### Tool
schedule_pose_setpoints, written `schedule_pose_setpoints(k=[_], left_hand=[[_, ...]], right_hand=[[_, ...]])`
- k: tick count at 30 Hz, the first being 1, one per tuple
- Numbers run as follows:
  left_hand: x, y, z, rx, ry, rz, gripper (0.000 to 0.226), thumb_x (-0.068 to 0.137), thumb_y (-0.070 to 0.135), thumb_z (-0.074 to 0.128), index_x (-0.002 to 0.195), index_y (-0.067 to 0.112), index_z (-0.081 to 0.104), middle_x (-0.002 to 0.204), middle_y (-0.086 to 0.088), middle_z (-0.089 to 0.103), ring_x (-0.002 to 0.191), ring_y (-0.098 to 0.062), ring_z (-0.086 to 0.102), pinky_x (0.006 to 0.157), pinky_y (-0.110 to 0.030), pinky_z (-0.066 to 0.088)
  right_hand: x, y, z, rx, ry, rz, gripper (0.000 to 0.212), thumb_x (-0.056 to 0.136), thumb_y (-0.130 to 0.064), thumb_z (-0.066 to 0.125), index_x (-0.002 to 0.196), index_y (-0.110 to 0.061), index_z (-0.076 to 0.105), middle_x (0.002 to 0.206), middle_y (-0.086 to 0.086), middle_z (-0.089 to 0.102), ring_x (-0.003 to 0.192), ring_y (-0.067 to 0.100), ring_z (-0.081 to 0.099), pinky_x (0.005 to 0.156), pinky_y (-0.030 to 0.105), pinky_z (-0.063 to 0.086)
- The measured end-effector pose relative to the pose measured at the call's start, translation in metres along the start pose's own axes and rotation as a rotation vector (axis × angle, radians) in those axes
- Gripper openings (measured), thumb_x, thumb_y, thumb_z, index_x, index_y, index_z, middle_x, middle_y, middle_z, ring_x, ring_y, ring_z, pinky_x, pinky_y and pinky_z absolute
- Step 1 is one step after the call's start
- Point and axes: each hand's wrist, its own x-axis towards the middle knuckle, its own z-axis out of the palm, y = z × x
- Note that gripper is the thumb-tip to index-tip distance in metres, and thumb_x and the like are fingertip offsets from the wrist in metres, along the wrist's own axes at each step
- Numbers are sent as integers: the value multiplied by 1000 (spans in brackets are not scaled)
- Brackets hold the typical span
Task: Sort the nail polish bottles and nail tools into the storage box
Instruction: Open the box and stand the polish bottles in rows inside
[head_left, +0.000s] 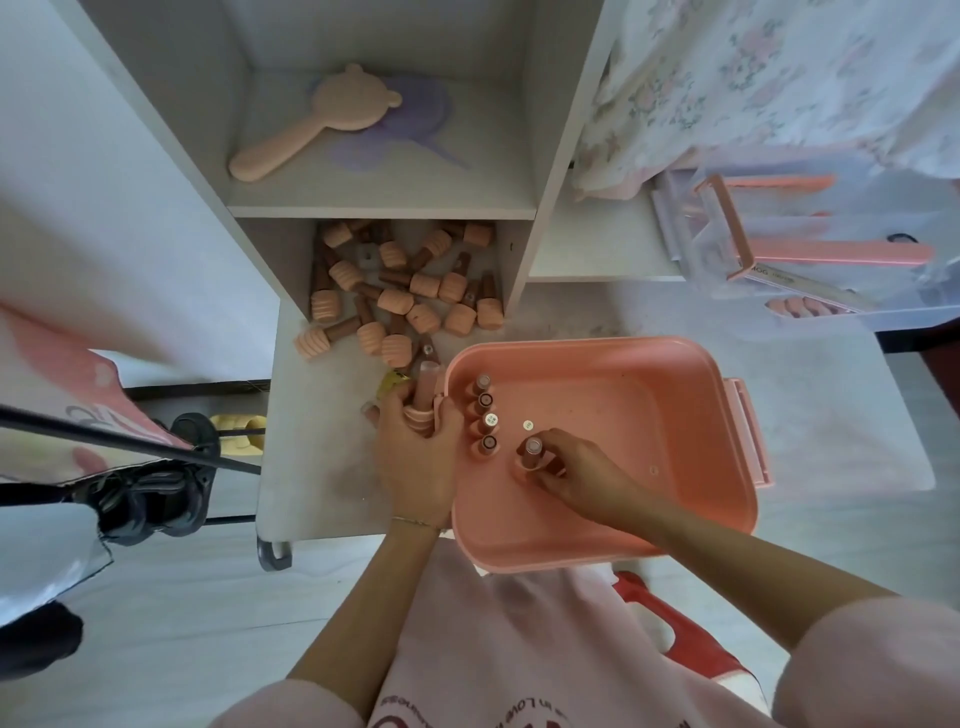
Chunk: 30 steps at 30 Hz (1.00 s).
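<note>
Nail polish bottles (400, 291): many heaped in the lower shelf bay, far left; four stood in a row (484, 415) along the left wall of the storage box (675, 364). One bottle (423, 400) is gripped in the left hand (410, 457); another (531, 457) is pinched upright by the right hand (576, 475) on the box floor. Judged small, light, rigid, breakable, topple-prone; best taken at the ribbed base.

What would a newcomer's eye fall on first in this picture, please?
Probably the pink storage box at centre, where the right hand holds a nail polish bottle upright beside a row of four bottles along its left wall. Next, the heap of bottles spilling from the lower shelf, and the left hand gripping another bottle.
</note>
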Motion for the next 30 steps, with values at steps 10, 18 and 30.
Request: schedule_pose_setpoints(k=[10, 18, 30], left_hand=[[14, -4, 6, -13, -27, 16, 25, 80, 15, 66, 103, 15, 56, 74, 20, 56, 69, 17, 52, 62, -1, 35], [15, -8, 5, -67, -61, 1, 24, 80, 13, 65, 100, 17, 53, 78, 16, 57, 67, 14, 53, 63, 1, 36], [16, -10, 5, -87, -65, 0, 21, 81, 12, 65, 98, 19, 53, 78, 15, 58, 65, 13, 52, 64, -2, 38]], right_hand=[[15, -1, 3, -22, 7, -69, 20, 83, -9, 58, 103, -9, 58, 102, 7, 59, 86, 22, 56, 73, 21, 39], [17, 5, 5, 5, -19, -79, 19, 85, -17, 58, 102, -10, 54, 97, 6, 59, 86, 22, 57, 78, 31, 45], [21, 9, 10, -41, -45, -112, 12, 87, -17, 57, 95, -9, 54, 86, 7, 62, 71, 15, 47, 65, 25, 35]])
